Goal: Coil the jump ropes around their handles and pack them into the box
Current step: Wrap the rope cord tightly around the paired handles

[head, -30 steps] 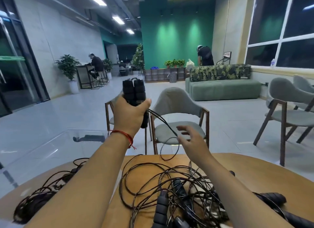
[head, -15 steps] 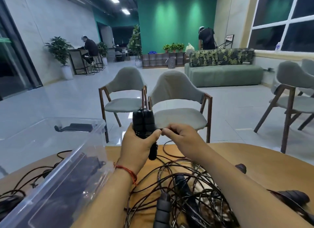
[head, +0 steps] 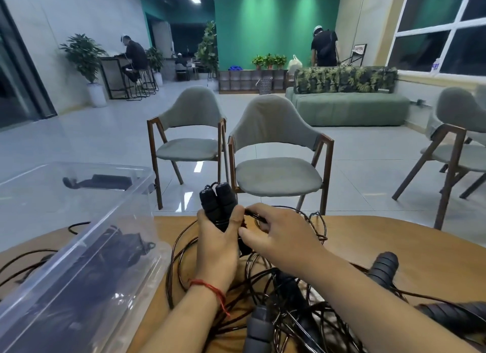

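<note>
Counter [head: 394,237] edge is curving just beyond both grips, and the tops of the black handles [head: 217,200] are rising above it. Past that edge two grey chairs [head: 273,152] are standing on the tiled floor. Bare wood is lying open to the right of the right grip [head: 278,237], out to the rounded rim. Nearer the person, a tangle of loose ropes [head: 289,300] is crowding the surface below both wrists, with a grey handle [head: 259,329] and ribbed dark handles [head: 382,267] lying in it.

Left grip [head: 218,244] is closing round the pair of handles, fingers and thumb curled about them, holding them upright and side by side. Right grip is sitting just beside it, touching or nearly touching it, and is pinching the black cord [head: 310,221] close against the handles; the cord is looping away to the right.

Clear plastic box [head: 118,216] is sitting left of the left grip, its near corner just beside that forearm, with dark coiled ropes [head: 113,252] showing through its wall.
</note>
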Motion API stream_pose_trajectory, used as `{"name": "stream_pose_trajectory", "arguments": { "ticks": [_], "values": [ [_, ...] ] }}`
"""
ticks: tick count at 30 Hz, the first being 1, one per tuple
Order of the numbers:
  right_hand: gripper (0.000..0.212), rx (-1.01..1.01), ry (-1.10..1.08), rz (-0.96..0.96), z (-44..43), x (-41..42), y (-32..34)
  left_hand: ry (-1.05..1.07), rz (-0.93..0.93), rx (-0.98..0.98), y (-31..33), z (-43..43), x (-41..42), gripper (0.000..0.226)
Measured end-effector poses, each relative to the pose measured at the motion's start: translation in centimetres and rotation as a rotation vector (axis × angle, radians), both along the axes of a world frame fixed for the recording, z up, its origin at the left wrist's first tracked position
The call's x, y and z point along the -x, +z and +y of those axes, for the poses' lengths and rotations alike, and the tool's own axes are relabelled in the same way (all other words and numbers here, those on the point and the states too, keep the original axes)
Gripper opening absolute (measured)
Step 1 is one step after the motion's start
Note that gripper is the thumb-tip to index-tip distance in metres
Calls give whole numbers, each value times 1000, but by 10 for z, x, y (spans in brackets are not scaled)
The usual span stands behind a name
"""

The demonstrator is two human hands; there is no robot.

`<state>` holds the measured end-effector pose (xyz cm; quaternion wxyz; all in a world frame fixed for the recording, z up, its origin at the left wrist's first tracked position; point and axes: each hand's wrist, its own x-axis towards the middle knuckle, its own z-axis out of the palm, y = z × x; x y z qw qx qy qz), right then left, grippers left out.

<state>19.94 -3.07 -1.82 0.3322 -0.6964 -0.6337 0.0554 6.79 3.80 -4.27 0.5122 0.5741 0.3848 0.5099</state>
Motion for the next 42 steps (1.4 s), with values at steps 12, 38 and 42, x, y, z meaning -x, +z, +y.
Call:
{"name": "stream_pose_trajectory", "arguments": {
  "ticks": [12,38,42],
  "values": [
    [50,-80,-189,-159,-4,1,10,-331,-174,114,-18,-7,-3,38],
    [41,159,149,391,-17,-40,16,-306,36,-135,-10,-4,9,29],
    [43,193,202,479,-16,-35,15,-200,139,-272,-12,-5,3,54]
  ]
}}
